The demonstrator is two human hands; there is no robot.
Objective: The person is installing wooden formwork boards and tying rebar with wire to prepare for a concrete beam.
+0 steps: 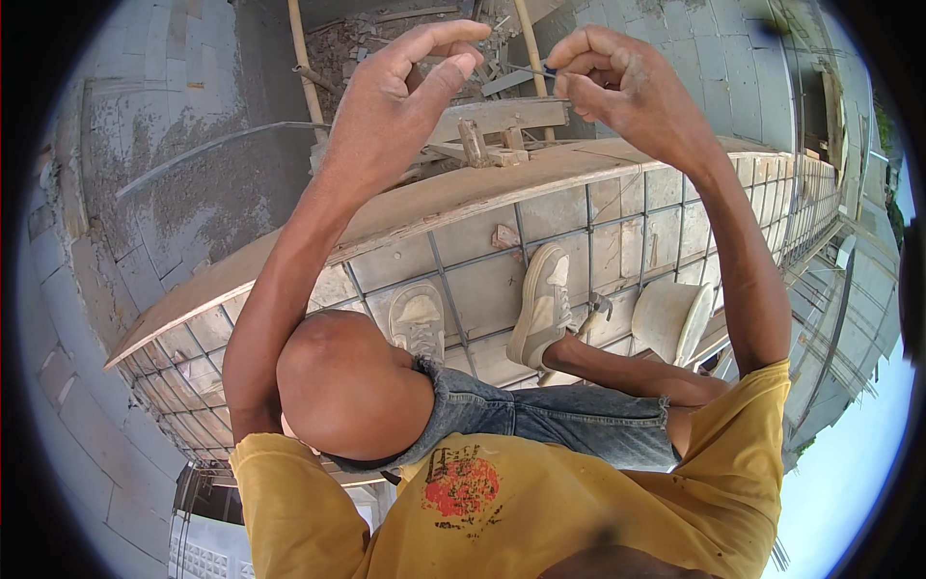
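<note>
My left hand (400, 96) is raised over the far side of the plank edge. Its index finger and thumb are stretched out and apart, and I see nothing between them. To its right, my right hand (622, 92) is raised at about the same height, its fingers curled in a pinch. A thin, dark, wire-like piece (529, 69) sticks out of that pinch toward the left hand, with a small dark blue bit at the fingertips. The piece is too small to name exactly. Below both hands runs a long wooden board (405, 214) on edge.
A grid of steel bars (590, 230) lies over the formwork floor under my shoes (540, 299). A hammer (600, 307) and a white bucket (672, 318) are at the right. Beyond the board stand bamboo poles (307, 68), wooden braces (497, 118) and rubble below.
</note>
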